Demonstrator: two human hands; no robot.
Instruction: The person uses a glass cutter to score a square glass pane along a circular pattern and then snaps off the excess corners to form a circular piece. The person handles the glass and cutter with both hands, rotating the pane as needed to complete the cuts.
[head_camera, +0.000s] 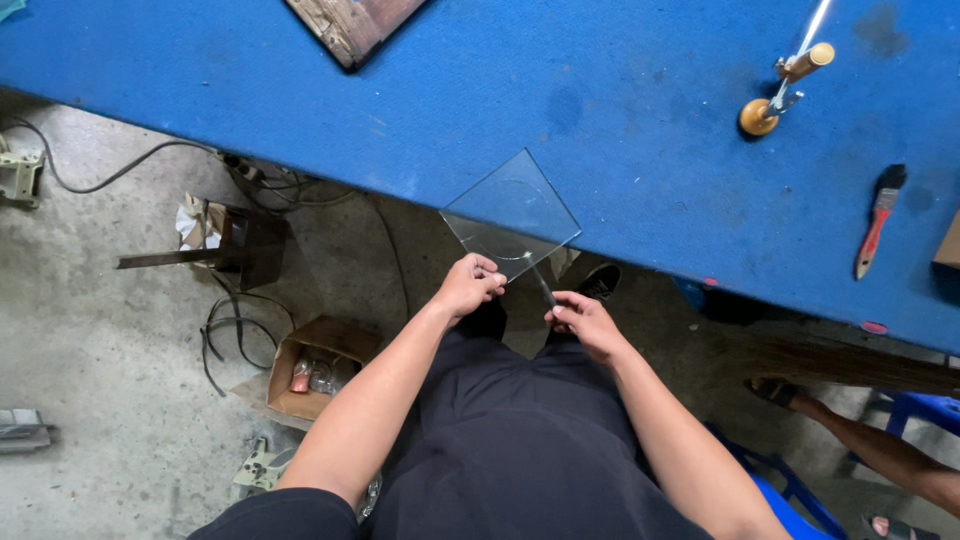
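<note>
Your left hand (468, 285) pinches the near corner of a clear glass pane (512, 214), fingers closed on it. Just beside them, your right hand (583, 322) grips a thin glass strip (541, 281) touching the pane's edge, beyond your fingertips, over the blue table (620, 120).

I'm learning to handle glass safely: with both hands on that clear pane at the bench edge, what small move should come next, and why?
Probably slide the glass pane further onto the blue table. The left hand and right hand pinch only its near edge, and roughly half the pane hangs past the table edge over the concrete floor, so it has little support.
</note>
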